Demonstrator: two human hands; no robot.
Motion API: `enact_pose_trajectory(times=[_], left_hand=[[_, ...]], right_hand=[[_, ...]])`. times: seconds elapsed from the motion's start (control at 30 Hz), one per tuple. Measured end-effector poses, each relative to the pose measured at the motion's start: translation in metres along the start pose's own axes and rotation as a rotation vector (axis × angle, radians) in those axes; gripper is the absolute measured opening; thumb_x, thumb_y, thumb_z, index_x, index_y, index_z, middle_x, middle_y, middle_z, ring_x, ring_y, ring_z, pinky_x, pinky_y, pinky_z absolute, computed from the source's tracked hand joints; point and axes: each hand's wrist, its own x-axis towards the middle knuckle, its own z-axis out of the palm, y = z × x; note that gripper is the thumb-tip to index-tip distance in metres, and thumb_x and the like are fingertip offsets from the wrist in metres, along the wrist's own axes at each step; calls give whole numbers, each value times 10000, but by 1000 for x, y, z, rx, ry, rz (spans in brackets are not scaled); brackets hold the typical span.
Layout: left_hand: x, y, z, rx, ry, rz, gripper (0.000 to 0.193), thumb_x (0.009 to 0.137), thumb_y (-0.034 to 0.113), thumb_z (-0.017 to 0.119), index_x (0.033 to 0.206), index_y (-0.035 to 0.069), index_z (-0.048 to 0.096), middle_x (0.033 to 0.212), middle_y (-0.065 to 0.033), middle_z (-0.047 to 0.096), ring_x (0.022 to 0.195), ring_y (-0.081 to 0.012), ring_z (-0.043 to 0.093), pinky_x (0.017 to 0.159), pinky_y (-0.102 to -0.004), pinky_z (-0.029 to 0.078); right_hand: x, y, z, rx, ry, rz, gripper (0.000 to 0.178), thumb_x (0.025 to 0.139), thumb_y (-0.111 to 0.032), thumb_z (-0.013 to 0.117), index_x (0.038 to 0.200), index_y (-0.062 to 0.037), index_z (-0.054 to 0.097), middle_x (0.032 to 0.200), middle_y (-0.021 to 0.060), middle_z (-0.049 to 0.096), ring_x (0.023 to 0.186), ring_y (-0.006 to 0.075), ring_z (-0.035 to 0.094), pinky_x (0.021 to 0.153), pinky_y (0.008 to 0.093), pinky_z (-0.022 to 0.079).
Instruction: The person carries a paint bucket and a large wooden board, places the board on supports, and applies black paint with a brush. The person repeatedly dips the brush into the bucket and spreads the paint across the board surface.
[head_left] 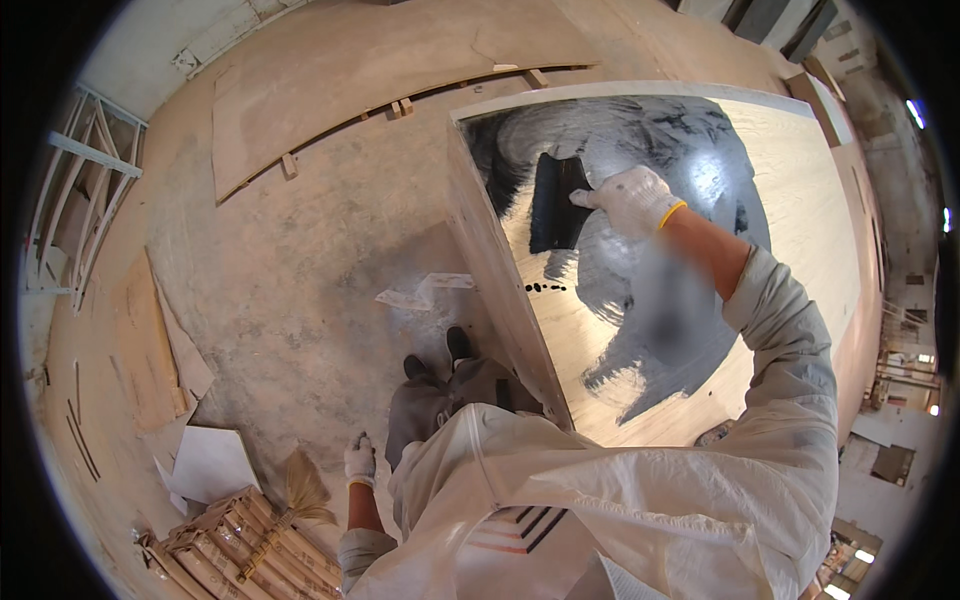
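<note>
The gloved right hand (632,203) grips the right edge of a black spreader (556,205), which sits near the worktop's (815,205) left edge on dark smear (680,130). Bare wood borders the smear rightward. Left hand (360,461) hangs above the floor (300,330); its grip, I cannot tell.

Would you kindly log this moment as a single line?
right hand: holding flat black tool | left hand: lowered, away from panel | panel: partly coated dark
</note>
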Motion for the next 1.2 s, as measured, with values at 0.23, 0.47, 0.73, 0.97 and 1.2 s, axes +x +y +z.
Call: enact_pose_trajectory(times=[0.23,0.47,0.73,0.97,1.2], left_hand=[[3,-30,-2,36,-113,5,400,1031,252,616,1365,43,687,829,-32,688,636,-107,574,564,-271,464],[-11,-83,-20,-90,-102,-40,406,1033,292,620,1347,44,687,851,-61,694,635,-139,621,541,-287,490],[-38,-132,-41,25,-242,-58,299,997,238,635,1225,59,711,882,-63,676,622,-198,645,505,-332,507],[-27,-108,-57,-37,-267,-135,208,984,198,612,1153,91,673,855,-46,616,598,-212,620,477,-360,484],[-26,-87,-58,-83,-213,-131,205,971,203,641,1129,77,677,878,-56,626,638,-241,637,503,-385,503]], right_hand=[[6,2,33,34,80,38,493,985,-211,571,1453,-347,645,1244,121,753,1128,338,733,950,442,585],[-80,9,95,225,68,232,673,887,-59,565,1468,-392,630,1149,137,767,986,345,755,858,422,598],[-216,-94,143,432,-98,357,686,902,-66,573,1507,-391,589,1179,156,748,1110,358,716,995,431,553],[-299,-21,249,684,-15,762,599,922,-132,588,1486,-335,610,1211,154,754,1126,362,718,944,442,563],[-293,37,298,642,-49,1106,426,992,-340,551,1362,-189,699,1300,173,727,1199,380,693,992,467,551]])
